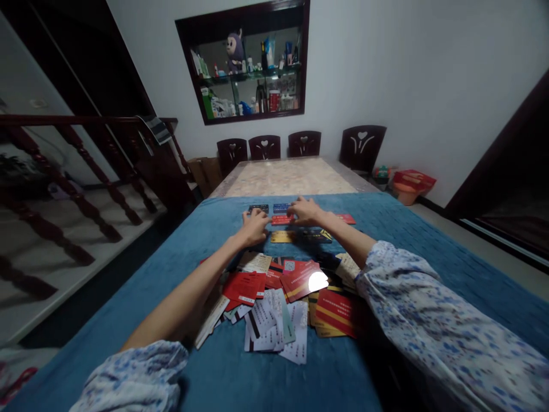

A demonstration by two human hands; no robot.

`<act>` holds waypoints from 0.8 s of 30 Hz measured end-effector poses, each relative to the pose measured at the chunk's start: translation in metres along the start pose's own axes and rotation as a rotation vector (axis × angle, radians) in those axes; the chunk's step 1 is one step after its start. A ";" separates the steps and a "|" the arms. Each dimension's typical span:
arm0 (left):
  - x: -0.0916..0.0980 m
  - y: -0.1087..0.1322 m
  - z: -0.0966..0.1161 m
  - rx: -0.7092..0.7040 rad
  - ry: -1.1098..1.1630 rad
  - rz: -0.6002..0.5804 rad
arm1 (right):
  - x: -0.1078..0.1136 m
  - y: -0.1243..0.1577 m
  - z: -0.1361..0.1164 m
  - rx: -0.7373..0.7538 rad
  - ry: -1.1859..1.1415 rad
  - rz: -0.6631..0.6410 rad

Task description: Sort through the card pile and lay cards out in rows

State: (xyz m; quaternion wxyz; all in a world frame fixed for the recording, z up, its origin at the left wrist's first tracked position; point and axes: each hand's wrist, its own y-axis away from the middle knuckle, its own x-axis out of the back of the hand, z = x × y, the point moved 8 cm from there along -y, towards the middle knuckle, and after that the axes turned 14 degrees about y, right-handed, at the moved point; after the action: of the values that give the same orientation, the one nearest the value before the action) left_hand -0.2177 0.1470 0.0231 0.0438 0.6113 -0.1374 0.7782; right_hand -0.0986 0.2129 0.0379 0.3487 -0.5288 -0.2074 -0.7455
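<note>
My left hand is low over the cloth, fingers bent and spread, at the left end of a red card and just in front of a dark card. Over that red card's right end reaches my right hand, its fingers apart and bent down; whether they touch it is hard to see. A blue card lies behind. Closer to me are a yellow card and a black-and-gold card. Another red card shows beyond my right wrist. Neither hand visibly grips anything.
A loose pile of overlapping cards includes red cards and white cards, between my forearms. Blue cloth covers the near table. Beyond it are the stone-patterned tabletop and several dark chairs. A wooden railing stands left.
</note>
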 end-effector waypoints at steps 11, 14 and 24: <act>0.018 0.057 0.011 -0.038 0.093 0.080 | 0.051 0.044 -0.051 0.057 -0.106 0.143; 0.020 0.075 0.011 -0.029 0.119 0.096 | 0.060 0.055 -0.068 0.077 -0.129 0.155; 0.018 0.124 -0.003 0.027 0.187 0.136 | 0.068 0.067 -0.123 0.203 -0.170 0.108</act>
State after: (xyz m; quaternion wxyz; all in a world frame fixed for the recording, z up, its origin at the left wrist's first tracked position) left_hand -0.2544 0.0273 0.0199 -0.0047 0.5258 -0.1634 0.8347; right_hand -0.1419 0.0646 0.0534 0.4210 -0.5625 -0.2820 -0.6533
